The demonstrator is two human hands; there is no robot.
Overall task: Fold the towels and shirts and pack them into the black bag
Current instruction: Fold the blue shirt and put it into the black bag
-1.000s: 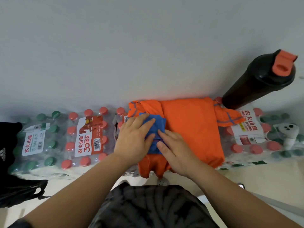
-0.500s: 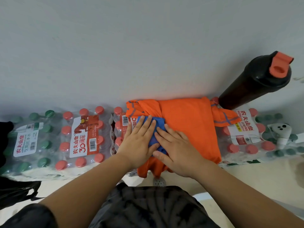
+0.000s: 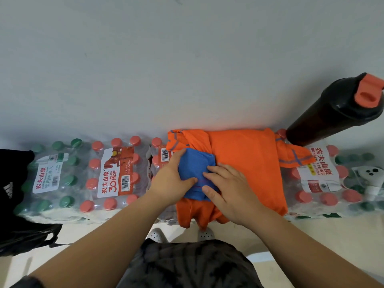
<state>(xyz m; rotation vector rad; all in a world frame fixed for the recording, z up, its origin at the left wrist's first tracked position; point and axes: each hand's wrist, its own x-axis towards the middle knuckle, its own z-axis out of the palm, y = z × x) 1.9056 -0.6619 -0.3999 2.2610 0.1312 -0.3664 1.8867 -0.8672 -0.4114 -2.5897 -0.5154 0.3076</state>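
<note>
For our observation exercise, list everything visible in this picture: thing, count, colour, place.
blue towel: one, blue, folded, on the orange shirt
orange shirt: one, orange, lying over the water packs
black bag: one, black, far left
water packs: at least four, red or green caps, in a row by the wall
shaker bottle: one, black with orange lid, right, by the wall
white device: one, white, far right
shoes: two, white, on the floor
left hand: holds the towel's left edge
right hand: flat on the towel
</note>
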